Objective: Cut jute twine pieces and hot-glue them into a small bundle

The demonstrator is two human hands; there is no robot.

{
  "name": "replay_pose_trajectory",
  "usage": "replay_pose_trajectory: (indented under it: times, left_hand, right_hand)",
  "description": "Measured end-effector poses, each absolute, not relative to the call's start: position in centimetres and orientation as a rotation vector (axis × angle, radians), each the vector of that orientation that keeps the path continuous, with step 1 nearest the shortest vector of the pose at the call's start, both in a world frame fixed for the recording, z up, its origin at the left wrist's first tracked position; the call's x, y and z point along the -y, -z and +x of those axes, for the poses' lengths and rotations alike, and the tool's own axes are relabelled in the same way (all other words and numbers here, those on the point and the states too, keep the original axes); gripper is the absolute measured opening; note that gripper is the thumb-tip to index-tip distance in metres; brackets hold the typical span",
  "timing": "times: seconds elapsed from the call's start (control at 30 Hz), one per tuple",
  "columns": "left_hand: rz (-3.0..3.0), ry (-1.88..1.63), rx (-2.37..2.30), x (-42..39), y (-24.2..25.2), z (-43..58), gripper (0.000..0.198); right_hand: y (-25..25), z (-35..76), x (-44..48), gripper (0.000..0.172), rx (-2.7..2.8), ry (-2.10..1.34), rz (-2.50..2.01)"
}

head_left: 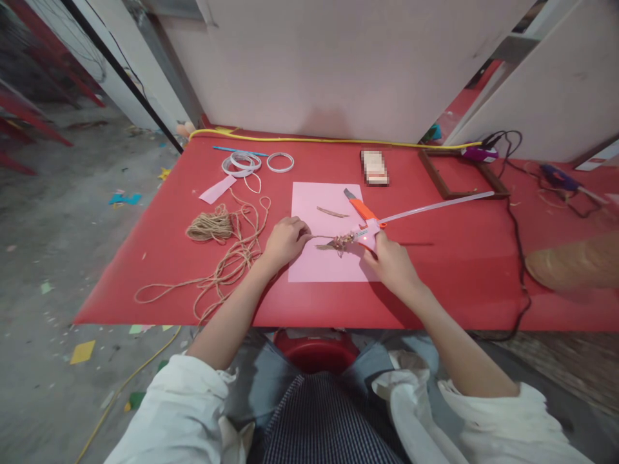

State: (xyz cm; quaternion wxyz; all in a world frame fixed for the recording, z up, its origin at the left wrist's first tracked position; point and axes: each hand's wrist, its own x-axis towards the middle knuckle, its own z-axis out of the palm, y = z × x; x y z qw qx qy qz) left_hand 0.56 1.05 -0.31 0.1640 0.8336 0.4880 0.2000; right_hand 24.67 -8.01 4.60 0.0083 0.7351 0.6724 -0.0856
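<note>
My right hand (393, 261) is wrapped round a pale pink hot glue gun (368, 233), whose nozzle points left. A long translucent glue stick (438, 207) juts from its back. My left hand (286, 241) pinches the end of a thin brown strand (321, 237), which could be twine or a twig. The strand runs to a small knotty brown bundle (342, 241) right at the nozzle. Under both lies a pink paper sheet (302, 270). An orange utility knife (362, 207) rests just behind the glue gun, and a short brown piece (332, 212) lies on the paper.
Left on the red table (159, 258) are a twine coil (210, 225) with loose loops, tape rolls (241, 164) and a blue pencil (239, 151). Behind are a pixelated phone-like object (374, 168) and a brown frame (435, 174). A black cable (520, 258) crosses the right side.
</note>
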Motion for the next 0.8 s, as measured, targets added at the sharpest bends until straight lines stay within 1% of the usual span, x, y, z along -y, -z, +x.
replay_pose_trajectory:
  times: [0.13, 0.53, 0.8]
  left_hand:
    - [2.387, -0.561, -1.391, -1.0, 0.3, 0.6, 0.009]
    - [2.393, -0.584, -1.377, -1.0, 0.3, 0.5, 0.009]
    - [2.384, -0.570, -1.388, -1.1, 0.2, 0.5, 0.009]
  right_hand:
    - [-5.1, 24.6, 8.1, 0.022, -2.061, 0.240, 2.294]
    - [-6.4, 24.4, 8.2, 0.017, -2.017, 0.096, 2.188]
    - [-8.1, 23.8, 8.1, 0.021, -1.964, 0.068, 2.115]
